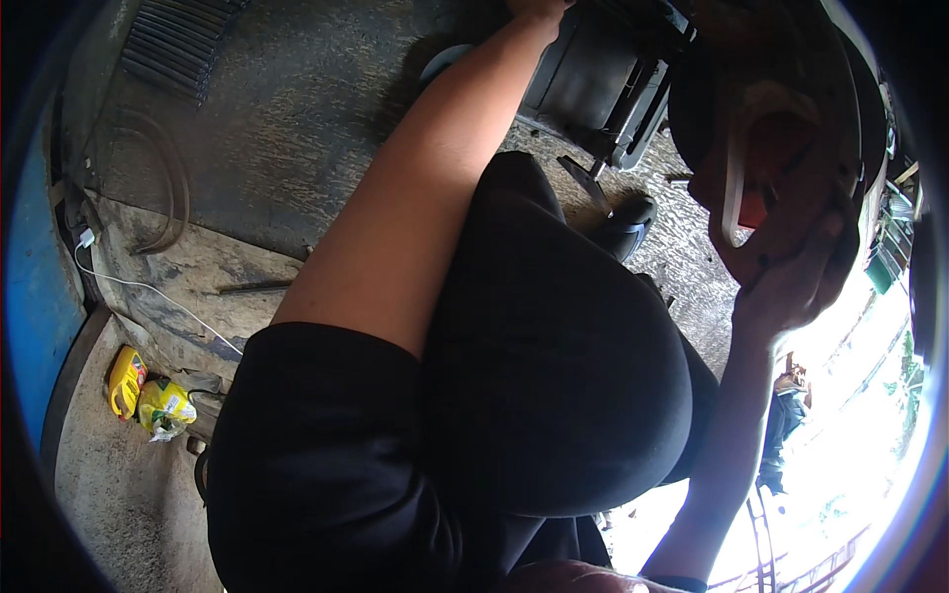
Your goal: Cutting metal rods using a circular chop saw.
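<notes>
Right hand [791, 262] is gripping dark shield [842, 89], upper right, likely positioning; left hand [541, 8] cropped, can't tell; next probably needs steadiness.

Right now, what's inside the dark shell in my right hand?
Inside the shell: a pale band and a red patch. Your right hand covers part; the rest is too dark to tell.
</notes>
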`<move>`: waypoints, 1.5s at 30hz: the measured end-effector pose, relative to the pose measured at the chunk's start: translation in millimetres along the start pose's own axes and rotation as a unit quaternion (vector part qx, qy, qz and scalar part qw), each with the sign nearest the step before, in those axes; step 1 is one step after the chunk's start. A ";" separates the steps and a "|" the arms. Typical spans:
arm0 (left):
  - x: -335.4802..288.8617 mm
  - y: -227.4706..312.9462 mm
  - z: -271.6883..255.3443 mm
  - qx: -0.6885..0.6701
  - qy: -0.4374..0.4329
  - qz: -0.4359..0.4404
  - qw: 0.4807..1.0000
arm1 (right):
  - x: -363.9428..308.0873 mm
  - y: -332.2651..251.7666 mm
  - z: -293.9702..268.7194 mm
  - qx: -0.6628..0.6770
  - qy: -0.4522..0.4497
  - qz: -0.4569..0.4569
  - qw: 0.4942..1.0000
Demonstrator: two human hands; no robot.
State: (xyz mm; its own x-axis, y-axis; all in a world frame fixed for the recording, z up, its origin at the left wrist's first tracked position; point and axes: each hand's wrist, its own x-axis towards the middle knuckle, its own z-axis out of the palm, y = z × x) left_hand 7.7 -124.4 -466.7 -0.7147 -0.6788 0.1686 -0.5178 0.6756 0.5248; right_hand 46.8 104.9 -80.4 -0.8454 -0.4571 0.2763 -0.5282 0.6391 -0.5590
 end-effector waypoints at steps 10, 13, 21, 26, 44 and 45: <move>0.6 -24.4 6.2 0.028 0.087 0.014 0.996 | -3.6 0.9 8.5 0.045 0.006 -0.010 0.999; -9.1 -6.5 7.5 0.016 0.106 0.017 0.994 | -2.5 4.6 5.4 0.000 0.001 -0.022 1.000; -2.1 -33.3 9.8 -0.627 -0.061 -0.169 0.758 | 4.8 -0.6 6.8 0.000 -0.042 -0.055 0.998; -3.9 14.9 0.0 -0.786 -0.008 -0.340 0.516 | 10.9 10.7 -4.8 0.001 -0.045 -0.067 0.997; -5.2 11.9 6.1 -0.834 -0.032 -0.274 0.477 | 2.5 6.3 -2.9 0.009 -0.026 -0.040 0.999; -4.6 -1.4 13.3 -0.819 -0.045 -0.200 0.537 | 0.9 4.7 0.4 0.013 -0.025 -0.046 0.999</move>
State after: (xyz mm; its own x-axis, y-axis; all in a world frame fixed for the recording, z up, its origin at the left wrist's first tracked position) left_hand 5.5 -118.4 -479.3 -0.7581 -0.6087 -0.2340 0.4157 -0.7275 0.5459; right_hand 43.6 107.3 -83.1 -0.7881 -0.5439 0.2882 -0.6006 0.5769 -0.5537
